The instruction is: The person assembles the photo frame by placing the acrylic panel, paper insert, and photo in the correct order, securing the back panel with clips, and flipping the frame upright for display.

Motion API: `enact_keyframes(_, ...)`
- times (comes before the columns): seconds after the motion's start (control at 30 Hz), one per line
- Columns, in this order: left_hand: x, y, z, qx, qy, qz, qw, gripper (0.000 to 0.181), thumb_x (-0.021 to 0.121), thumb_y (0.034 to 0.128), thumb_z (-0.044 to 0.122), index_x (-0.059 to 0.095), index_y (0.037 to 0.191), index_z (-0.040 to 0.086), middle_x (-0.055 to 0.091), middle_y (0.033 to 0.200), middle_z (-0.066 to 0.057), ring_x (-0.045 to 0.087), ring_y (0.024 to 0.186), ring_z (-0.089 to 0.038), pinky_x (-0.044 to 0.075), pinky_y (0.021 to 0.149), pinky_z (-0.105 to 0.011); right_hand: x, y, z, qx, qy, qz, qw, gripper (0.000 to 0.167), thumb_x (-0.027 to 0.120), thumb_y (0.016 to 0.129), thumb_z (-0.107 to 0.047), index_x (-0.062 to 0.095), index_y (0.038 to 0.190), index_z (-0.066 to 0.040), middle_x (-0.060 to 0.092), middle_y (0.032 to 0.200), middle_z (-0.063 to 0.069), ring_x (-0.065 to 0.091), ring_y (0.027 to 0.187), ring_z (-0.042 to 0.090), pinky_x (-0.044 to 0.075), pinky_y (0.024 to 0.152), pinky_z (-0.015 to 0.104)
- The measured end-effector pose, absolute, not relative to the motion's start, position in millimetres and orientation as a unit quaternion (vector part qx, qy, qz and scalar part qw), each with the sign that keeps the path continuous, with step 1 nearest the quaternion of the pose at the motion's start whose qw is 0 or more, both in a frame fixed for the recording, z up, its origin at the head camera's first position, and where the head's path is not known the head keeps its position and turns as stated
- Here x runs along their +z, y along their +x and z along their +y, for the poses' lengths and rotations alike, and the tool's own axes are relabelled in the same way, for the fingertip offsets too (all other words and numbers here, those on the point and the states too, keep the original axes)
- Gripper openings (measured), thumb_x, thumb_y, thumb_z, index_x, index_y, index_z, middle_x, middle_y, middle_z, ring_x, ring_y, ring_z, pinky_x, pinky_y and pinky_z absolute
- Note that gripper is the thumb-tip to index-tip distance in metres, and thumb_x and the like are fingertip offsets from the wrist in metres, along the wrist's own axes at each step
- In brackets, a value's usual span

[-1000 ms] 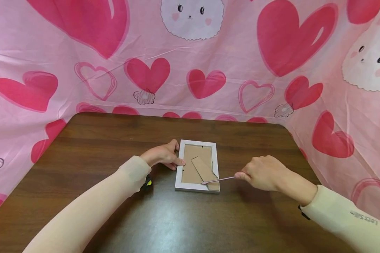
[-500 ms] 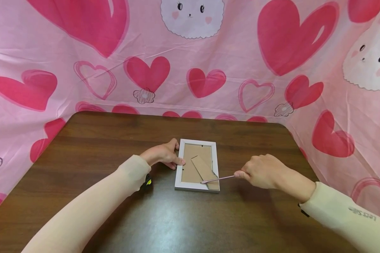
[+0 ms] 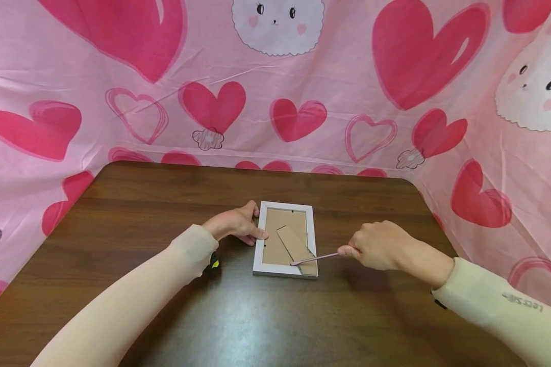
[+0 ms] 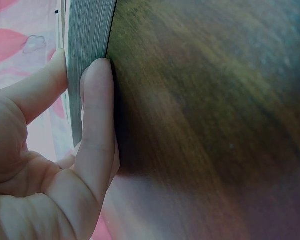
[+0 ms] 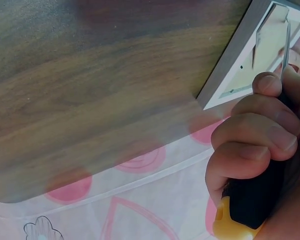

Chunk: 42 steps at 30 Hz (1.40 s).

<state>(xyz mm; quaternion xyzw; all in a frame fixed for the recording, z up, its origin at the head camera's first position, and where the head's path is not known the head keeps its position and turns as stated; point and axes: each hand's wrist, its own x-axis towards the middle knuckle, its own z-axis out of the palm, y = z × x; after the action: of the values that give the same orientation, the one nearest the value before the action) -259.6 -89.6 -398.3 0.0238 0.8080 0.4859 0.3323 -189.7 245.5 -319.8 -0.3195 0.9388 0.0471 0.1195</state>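
Note:
A white picture frame (image 3: 259, 255) lies back side up on the table, its brown backing board (image 3: 275, 219) showing. A slanted stand leg (image 3: 295, 246) crosses the board's lower right. My left hand (image 3: 239, 224) grips the frame's left side, thumb on the top face and fingers along the outer edge (image 4: 90, 40). In my right hand (image 3: 378, 246) is a screwdriver, its black and yellow handle (image 5: 252, 200) wrapped by curled fingers. The thin shaft (image 3: 321, 257) reaches left over the stand leg. Its tip meets the frame's lower inner edge, near a small dark tab.
The brown wooden table (image 3: 165, 204) extends around the frame on all sides. Pink cloth (image 3: 257, 76) printed with hearts hangs behind the table and at both sides.
Almost nothing differs. The view shifts slightly, and my right hand rises a touch while the screwdriver tip stays at the same spot on the frame.

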Motion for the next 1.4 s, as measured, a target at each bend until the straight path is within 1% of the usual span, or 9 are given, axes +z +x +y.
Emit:
enact_keyframes(0.23, -398, -259, -89, 0.485, 0.023, 0.808, 0.334, 0.061, 0.08, 0.0953, 0.008, 0.031, 0.131, 0.004, 0.053, 0.107, -0.017, 0.063, 0.075, -0.019, 0.065, 0.072, -0.031, -314, -193, 239, 0.066, -0.313, 0.938, 0.137, 0.038, 0.06, 0.104, -0.055, 0.082, 0.093, -0.026, 0.067, 0.076, -0.014, 0.066, 0.072, 0.014, 0.058, 0.067, 0.047)
enact_keyframes(0.4, -397, -260, -91, 0.476, 0.023, 0.812, 0.336, 0.063, 0.081, 0.0949, 0.012, 0.032, 0.134, 0.004, 0.054, 0.111, -0.019, 0.065, 0.077, -0.02, 0.065, 0.074, -0.031, -306, -195, 232, 0.083, -0.309, 0.936, 0.149, 0.043, 0.059, 0.105, -0.055, 0.069, 0.074, -0.027, 0.053, 0.064, -0.011, 0.057, 0.065, 0.014, 0.056, 0.065, 0.047)
enact_keyframes(0.5, -397, -260, -90, 0.471, 0.024, 0.815, 0.336, 0.064, 0.081, 0.0946, 0.013, 0.032, 0.134, 0.004, 0.054, 0.113, -0.019, 0.065, 0.077, -0.02, 0.065, 0.075, -0.03, -301, -197, 226, 0.103, -0.307, 0.933, 0.156, 0.046, 0.058, 0.105, -0.055, 0.063, 0.069, -0.027, 0.054, 0.064, -0.009, 0.059, 0.065, 0.016, 0.058, 0.066, 0.05)
enact_keyframes(0.67, -397, -261, -89, 0.475, 0.024, 0.813, 0.335, 0.063, 0.081, 0.0947, 0.012, 0.032, 0.134, 0.004, 0.055, 0.11, -0.018, 0.064, 0.076, -0.02, 0.065, 0.074, -0.031, -291, -200, 214, 0.154, -0.311, 0.923, 0.165, 0.044, 0.058, 0.105, -0.055, 0.069, 0.074, -0.026, 0.065, 0.074, -0.006, 0.068, 0.075, 0.022, 0.061, 0.074, 0.057)
enact_keyframes(0.87, -399, -260, -90, 0.479, 0.024, 0.814, 0.328, 0.062, 0.082, 0.094, 0.011, 0.032, 0.131, 0.004, 0.056, 0.097, -0.015, 0.064, 0.071, -0.018, 0.065, 0.068, -0.03, -277, -201, 194, 0.203, -0.302, 0.912, 0.187, 0.044, 0.056, 0.105, -0.055, 0.075, 0.086, -0.02, 0.075, 0.093, 0.004, 0.073, 0.093, 0.029, 0.061, 0.078, 0.059)
enact_keyframes(1.0, -399, -260, -91, 0.486, 0.025, 0.811, 0.324, 0.061, 0.082, 0.094, 0.009, 0.032, 0.129, 0.004, 0.057, 0.089, -0.013, 0.064, 0.068, -0.017, 0.064, 0.066, -0.03, -269, -205, 175, 0.243, -0.278, 0.906, 0.208, 0.045, 0.056, 0.105, -0.054, 0.077, 0.099, -0.015, 0.076, 0.108, 0.008, 0.072, 0.104, 0.031, 0.061, 0.076, 0.061)
enact_keyframes(1.13, -398, -260, -91, 0.489, 0.026, 0.809, 0.325, 0.06, 0.081, 0.0946, 0.009, 0.032, 0.129, 0.003, 0.057, 0.088, -0.012, 0.064, 0.067, -0.017, 0.065, 0.066, -0.031, -263, -211, 160, 0.272, -0.253, 0.898, 0.237, 0.045, 0.056, 0.104, -0.055, 0.077, 0.103, -0.015, 0.075, 0.116, 0.007, 0.07, 0.105, 0.028, 0.06, 0.076, 0.06)
enact_keyframes(1.27, -398, -261, -91, 0.49, 0.026, 0.808, 0.326, 0.06, 0.081, 0.0948, 0.008, 0.031, 0.129, 0.003, 0.056, 0.088, -0.012, 0.064, 0.066, -0.017, 0.064, 0.066, -0.03, -258, -219, 154, 0.267, -0.233, 0.891, 0.283, 0.048, 0.055, 0.104, -0.057, 0.073, 0.085, -0.016, 0.075, 0.101, 0.004, 0.067, 0.097, 0.021, 0.059, 0.077, 0.051)
enact_keyframes(1.4, -399, -261, -91, 0.487, 0.03, 0.809, 0.328, 0.059, 0.081, 0.0948, 0.008, 0.031, 0.128, 0.003, 0.056, 0.089, -0.012, 0.064, 0.067, -0.017, 0.064, 0.066, -0.03, -255, -226, 155, 0.238, -0.215, 0.887, 0.334, 0.055, 0.055, 0.105, -0.055, 0.067, 0.069, -0.015, 0.069, 0.076, 0.001, 0.063, 0.09, 0.017, 0.054, 0.074, 0.038)
